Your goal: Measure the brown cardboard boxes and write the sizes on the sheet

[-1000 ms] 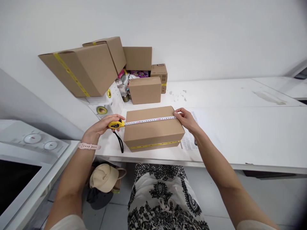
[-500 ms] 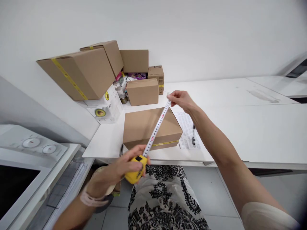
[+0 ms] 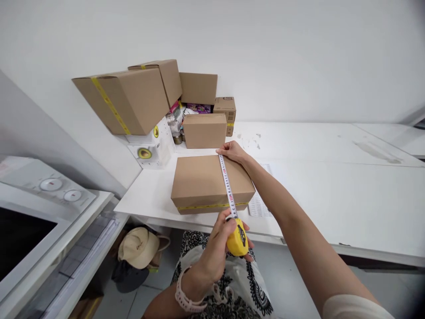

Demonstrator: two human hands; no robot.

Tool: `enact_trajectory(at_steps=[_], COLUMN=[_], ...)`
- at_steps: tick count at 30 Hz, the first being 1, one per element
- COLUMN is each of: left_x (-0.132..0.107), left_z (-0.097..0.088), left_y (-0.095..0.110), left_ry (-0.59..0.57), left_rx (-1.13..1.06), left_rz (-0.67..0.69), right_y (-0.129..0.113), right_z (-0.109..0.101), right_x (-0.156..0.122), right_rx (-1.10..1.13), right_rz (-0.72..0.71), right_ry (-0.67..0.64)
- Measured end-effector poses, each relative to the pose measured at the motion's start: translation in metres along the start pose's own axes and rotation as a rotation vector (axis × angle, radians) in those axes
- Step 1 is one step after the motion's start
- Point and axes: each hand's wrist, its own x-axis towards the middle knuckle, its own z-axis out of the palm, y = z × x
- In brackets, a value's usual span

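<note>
Tape measure [image 3: 228,188] — red-and-black numerals [image 3: 230,198] showing — crosses the cardboard box [image 3: 199,177].

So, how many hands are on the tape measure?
2: the left hand grips its yellow case in front of the cardboard box; the right hand holds the blade by its end at the box's far edge. No others show.

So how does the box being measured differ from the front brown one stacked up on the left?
The measured box lies on the table; the stacked box sits higher, above a white carton. A tape measure stretches across the measured box, but not the stacked box. The measured box's yellow strip runs sideways; the stacked box's strip slants steeply downward. Both are brown cardboard.
</note>
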Motion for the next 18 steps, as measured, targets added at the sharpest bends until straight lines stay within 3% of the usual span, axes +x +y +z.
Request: enact_trajectory(at_steps=[5, 18], left_x=[0.002, 0.015], left_z=[0.006, 0.015], left_y=[0.004, 0.015], left_ry=[0.103, 0.145], left_rx=[-0.070, -0.012], left_rz=[0.041, 0.070], right_y=[0.003, 0.003], right_z=[-0.003, -0.006], right_x=[0.001, 0.003], right_rx=[-0.033, -0.059], right_rz=[-0.005, -0.027], right_ry=[-0.052, -0.106])
